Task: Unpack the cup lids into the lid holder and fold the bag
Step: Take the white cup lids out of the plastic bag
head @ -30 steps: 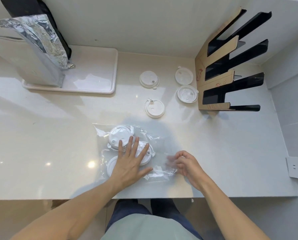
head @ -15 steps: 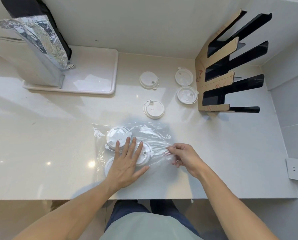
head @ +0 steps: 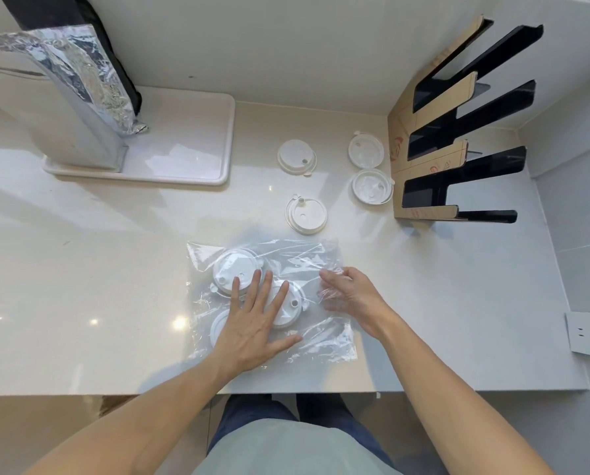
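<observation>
We see a crinkled clear plastic bag (head: pixel 307 265) lying flat on the glossy pale stone surface (head: pixel 81 286), near its front edge. Three round white plastic cup lids show through the film: one at the bag's 11 o'clock corner (head: pixel 233 269), one in the middle (head: pixel 288 308) partly under the left hand, and a third at 8 o'clock (head: pixel 218 329) of which only a curved rim shows beside the wrist.

The left hand (head: pixel 256 323) lies palm down on the bag, fingers straight and spread, pressing the film and the lids beneath. The right hand (head: pixel 350 296) sits at the bag's 3 o'clock edge; film bunches against its fingers (head: pixel 331 277), but glare and blur keep us from telling whether they pinch it.

Four more loose white lids rest beyond the bag: one just past it at 12 o'clock (head: pixel 306 216), one farther back (head: pixel 297 156), and two at 1 o'clock (head: pixel 366 151) (head: pixel 371 186), the nearer one translucent and touching the holder. The black slotted lid holder with brown cardboard facing (head: pixel 434 156) stands at 2 o'clock, its far ends hard to read against the wall.

At 10 o'clock a shallow white rectangular tray (head: pixel 190 152) carries a crumpled silver foil pouch (head: pixel 81 80), whose top is cut off by the frame edge.
</observation>
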